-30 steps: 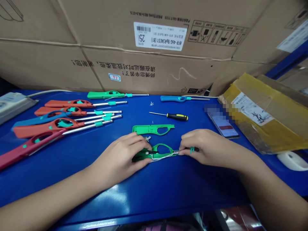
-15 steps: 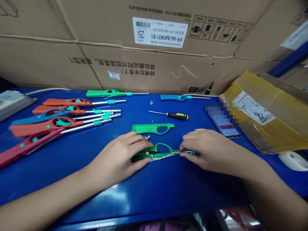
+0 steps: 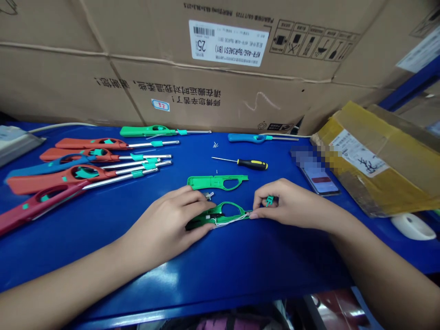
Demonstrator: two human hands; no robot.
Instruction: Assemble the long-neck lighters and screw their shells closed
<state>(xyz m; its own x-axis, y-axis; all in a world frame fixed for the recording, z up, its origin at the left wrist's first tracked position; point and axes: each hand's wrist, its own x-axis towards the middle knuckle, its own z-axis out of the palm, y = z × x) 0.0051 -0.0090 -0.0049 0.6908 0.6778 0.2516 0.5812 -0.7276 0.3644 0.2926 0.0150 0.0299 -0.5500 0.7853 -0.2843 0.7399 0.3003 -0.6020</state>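
The opened green lighter half (image 3: 231,204) lies on the blue table, its inner black part and white wire (image 3: 232,222) exposed. My left hand (image 3: 182,213) is closed around its handle end, hiding much of it. At the other end, my right hand (image 3: 283,204) pinches the lighter's metal tube (image 3: 248,213), mostly covered by the fingers. A small teal plastic piece (image 3: 270,200) shows among the curled right fingers. Just beyond lies the matching empty green shell half (image 3: 215,182). A small metal-ended part (image 3: 208,196) sits by my left fingers.
A black-and-yellow screwdriver (image 3: 252,163) and tiny screws (image 3: 215,145) lie further back. Several long lighters (image 3: 92,158) lie at left, with a blue lighter (image 3: 245,137) at the back. A phone (image 3: 318,176), taped carton (image 3: 357,158) and white mouse (image 3: 412,226) are at right. A large cardboard box (image 3: 137,96) stands behind.
My right hand has shifted slightly left and turned, its fingertips closer to the green shell. The teal piece now shows higher, within the curled fingers. My left hand keeps its hold.
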